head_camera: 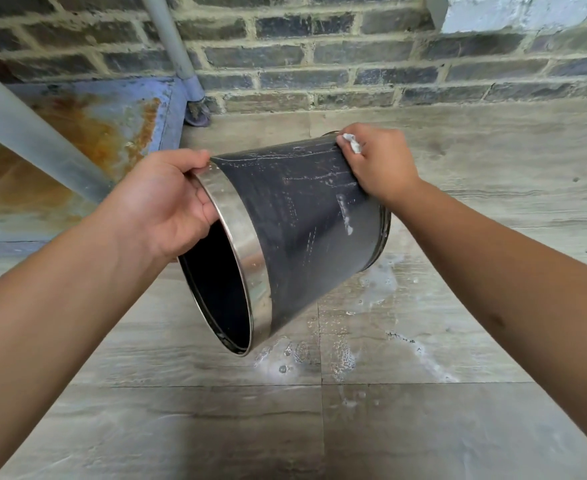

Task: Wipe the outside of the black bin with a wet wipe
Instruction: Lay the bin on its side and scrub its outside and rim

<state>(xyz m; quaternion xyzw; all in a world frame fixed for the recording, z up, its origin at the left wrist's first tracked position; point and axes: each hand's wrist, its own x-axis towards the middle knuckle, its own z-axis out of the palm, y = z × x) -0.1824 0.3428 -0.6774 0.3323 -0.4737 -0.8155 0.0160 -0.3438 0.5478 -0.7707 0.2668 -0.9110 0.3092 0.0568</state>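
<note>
Grey wood-grain tiles (319,427) make up the floor, with a dark brick wall (354,64) along the far side. A puddle of soapy water (347,355) lies on the tiles beneath the work. At far left a rusted blue metal panel (105,123) stands against the wall, with a grey pipe (177,50) rising beside it and a second pale pipe (35,140) slanting across the left edge.

I hold the black bin (312,220) clear of the floor, tipped on its side, its open mouth turned toward me and to the left, its base pointing to the far right. A shiny metal band (240,237) runs round the mouth. The black outside shows pale streaks and a patch of suds.

My left hand (167,206) grips the bin at the upper part of the rim, thumb on the outside of the band, fingers curled into the mouth. My right hand (378,161) is at the far end of the bin, on its upper side near the base, fingers curled round a small white wet wipe (352,143) and pressing it against the black wall. Only a bunched corner of the wipe shows between my fingers. The bin sits between my two hands, the left at the mouth, the right near the base.
</note>
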